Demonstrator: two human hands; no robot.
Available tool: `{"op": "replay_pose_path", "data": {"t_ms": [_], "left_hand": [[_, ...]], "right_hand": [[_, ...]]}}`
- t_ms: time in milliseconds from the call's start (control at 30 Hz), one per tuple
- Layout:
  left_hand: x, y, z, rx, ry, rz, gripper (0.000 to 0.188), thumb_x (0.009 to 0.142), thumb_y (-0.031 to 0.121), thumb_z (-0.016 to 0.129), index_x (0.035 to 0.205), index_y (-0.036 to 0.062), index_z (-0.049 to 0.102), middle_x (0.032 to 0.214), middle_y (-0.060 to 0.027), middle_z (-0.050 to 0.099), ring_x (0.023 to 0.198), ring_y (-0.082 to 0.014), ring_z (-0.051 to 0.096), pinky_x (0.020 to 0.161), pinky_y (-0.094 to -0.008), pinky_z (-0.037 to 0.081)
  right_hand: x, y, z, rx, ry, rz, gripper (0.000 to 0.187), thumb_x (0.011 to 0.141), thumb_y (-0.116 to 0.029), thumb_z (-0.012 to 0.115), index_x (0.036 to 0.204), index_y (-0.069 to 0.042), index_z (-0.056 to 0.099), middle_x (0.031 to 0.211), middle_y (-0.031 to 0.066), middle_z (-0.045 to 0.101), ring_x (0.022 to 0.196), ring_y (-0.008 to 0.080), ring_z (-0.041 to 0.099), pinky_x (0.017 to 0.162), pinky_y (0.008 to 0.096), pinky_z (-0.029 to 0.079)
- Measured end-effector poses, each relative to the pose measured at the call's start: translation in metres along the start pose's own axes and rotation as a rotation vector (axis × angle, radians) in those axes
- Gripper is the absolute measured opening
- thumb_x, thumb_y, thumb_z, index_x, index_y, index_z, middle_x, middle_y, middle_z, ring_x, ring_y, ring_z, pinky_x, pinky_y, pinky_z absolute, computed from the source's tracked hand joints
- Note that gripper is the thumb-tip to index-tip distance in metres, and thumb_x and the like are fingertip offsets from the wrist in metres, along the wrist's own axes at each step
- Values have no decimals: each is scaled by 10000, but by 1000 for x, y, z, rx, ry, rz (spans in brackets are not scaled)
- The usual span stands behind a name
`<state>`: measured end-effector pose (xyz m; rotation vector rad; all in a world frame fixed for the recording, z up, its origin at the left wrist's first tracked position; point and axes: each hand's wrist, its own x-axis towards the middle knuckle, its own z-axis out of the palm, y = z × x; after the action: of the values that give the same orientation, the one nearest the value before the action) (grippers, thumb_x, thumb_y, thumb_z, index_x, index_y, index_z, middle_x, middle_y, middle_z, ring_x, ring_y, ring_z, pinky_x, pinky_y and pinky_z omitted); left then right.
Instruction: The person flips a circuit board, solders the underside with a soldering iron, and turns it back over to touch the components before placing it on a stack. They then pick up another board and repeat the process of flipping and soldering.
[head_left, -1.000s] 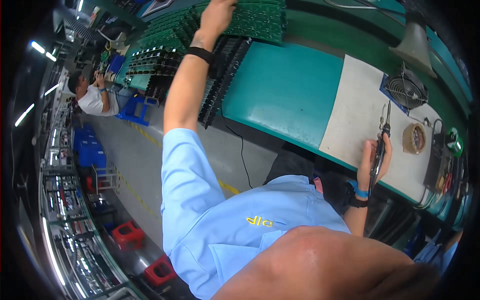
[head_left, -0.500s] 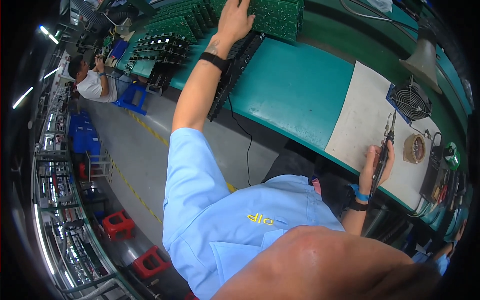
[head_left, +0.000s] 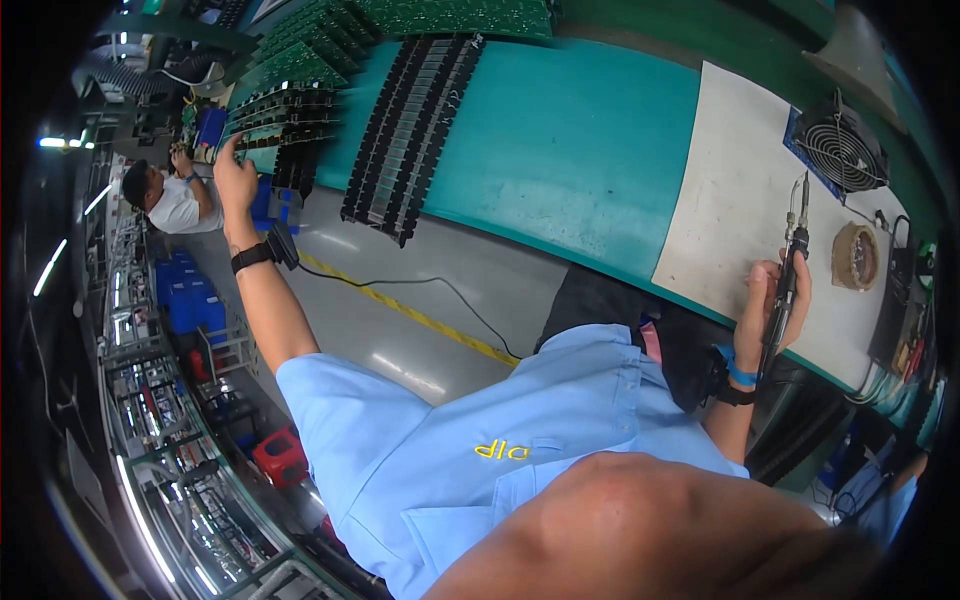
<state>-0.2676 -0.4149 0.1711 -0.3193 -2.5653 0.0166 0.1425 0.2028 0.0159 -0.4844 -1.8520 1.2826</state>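
My left hand (head_left: 236,183) is stretched out to the far left, index finger extended and thumb apart, with nothing visible in it. It is beside a stack of black-edged strips (head_left: 300,105) at the table's left end. Upright green circuit boards (head_left: 310,45) stand behind that stack. A black slotted rack (head_left: 415,135) lies across the green table (head_left: 570,150), its near end jutting over the edge. My right hand (head_left: 772,305) is closed around a black soldering iron (head_left: 785,295) with a thin metal tip and a side tube, pointing away over the pale mat (head_left: 735,190).
A small fan (head_left: 842,152) and a round brown holder (head_left: 855,255) stand on the mat. A cord (head_left: 440,285) runs from my left wristband (head_left: 262,250). A person in white (head_left: 185,200) sits at far left. A red stool (head_left: 280,457) stands on the floor.
My left hand has moved from the green boards at the back down and left to the stack of strips. The black rack shows more fully. My right hand keeps hold of the soldering iron.
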Motion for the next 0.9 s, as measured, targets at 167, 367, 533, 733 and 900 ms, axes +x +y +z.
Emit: {"op": "replay_pose_path", "data": {"t_ms": [167, 367, 533, 733, 900], "left_hand": [[2, -10, 16, -27, -149, 145, 485, 767, -73, 566, 1228, 62, 631, 1220, -171, 650, 1156, -382, 590, 981, -434, 466], [16, -3, 20, 34, -303, 101, 458, 753, -111, 517, 1139, 67, 688, 1173, -172, 668, 1094, -372, 622, 946, -417, 490], [27, -18, 16, 100, -336, 154, 422, 761, -90, 504, 1096, 68, 708, 1129, -168, 683, 1070, -364, 635, 928, -404, 499], [23, 13, -28, 136, -353, 157, 384, 781, -46, 532, 1099, 75, 709, 1116, -166, 691, 1070, -360, 637, 904, -399, 507], [0, 68, -87, 265, -336, 224, 328, 800, -30, 589, 1076, 92, 719, 1055, -171, 699, 1001, -375, 654, 865, -413, 517]], "right_hand": [[0, -2, 2, -31, 3, 5, 505, 930, 45, 633, 1399, 19, 447, 1251, 185, 589, 928, 164, 636, 765, 291, 553], [0, -2, 2, -61, 12, 0, 504, 933, 36, 636, 1401, 10, 452, 1259, 178, 594, 928, 159, 636, 763, 285, 548], [1, -3, 1, -99, 5, -17, 504, 934, 25, 641, 1402, 4, 456, 1265, 171, 595, 932, 154, 634, 774, 283, 544], [-1, -3, 1, -75, 10, 6, 504, 932, 20, 646, 1400, 4, 459, 1256, 162, 599, 925, 147, 629, 775, 278, 539], [2, -4, 2, -76, 8, -25, 499, 927, 20, 652, 1391, 4, 469, 1236, 153, 607, 903, 138, 627, 759, 273, 537]]}}
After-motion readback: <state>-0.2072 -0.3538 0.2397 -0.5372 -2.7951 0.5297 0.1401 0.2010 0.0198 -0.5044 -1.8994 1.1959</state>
